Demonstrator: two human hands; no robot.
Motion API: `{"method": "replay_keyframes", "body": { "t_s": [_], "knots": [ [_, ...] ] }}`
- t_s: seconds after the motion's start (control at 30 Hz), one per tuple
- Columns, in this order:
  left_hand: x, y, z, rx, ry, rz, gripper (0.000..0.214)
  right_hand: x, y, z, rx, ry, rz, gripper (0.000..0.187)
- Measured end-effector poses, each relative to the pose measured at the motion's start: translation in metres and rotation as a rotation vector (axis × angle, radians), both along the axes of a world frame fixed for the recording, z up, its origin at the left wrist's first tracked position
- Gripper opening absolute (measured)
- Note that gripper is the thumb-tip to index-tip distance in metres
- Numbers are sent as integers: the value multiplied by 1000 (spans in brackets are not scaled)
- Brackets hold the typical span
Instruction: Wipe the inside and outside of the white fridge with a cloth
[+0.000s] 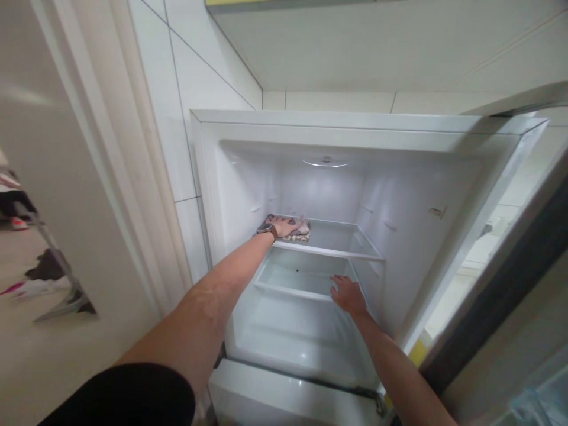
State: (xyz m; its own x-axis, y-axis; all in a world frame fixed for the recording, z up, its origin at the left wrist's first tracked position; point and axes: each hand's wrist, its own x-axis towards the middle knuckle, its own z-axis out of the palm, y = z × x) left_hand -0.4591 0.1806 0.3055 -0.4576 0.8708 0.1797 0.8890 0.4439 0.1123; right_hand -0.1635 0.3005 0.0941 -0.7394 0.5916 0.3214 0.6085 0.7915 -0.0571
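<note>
My left hand [285,226] reaches into an open refrigerator [319,189] and lies on a patterned cloth [302,232] at the left of the upper shelf [332,235]. The palm is down on the cloth, with the fingers stretched over it. A dark watch is on that wrist. My right hand [348,294] hangs lower, in front of the lower shelf [306,278], with its fingers apart and nothing in them. A small dark spot shows on the lower shelf.
The refrigerator door [501,290] stands open on the right. A cabinet [377,53] overhangs the top, and a tiled wall [177,118] is on the left. Below the compartment sits a white drawer front [288,393]. Part of a person [15,201] shows beyond a doorway at far left.
</note>
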Motion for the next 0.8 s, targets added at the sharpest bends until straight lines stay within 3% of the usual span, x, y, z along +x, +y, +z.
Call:
{"method": "replay_keyframes", "body": {
  "t_s": [0.2, 0.57, 0.8],
  "knots": [
    [20, -16, 1, -97, 19, 127, 93, -2, 1, -4, 24, 12, -9, 48],
    [28, -23, 6, -151, 21, 154, 99, -4, 2, -6, 29, 26, 6, 46],
    [9, -6, 2, -126, 41, 24, 79, -2, -2, -2, 24, 37, 1, 46]
  ]
}}
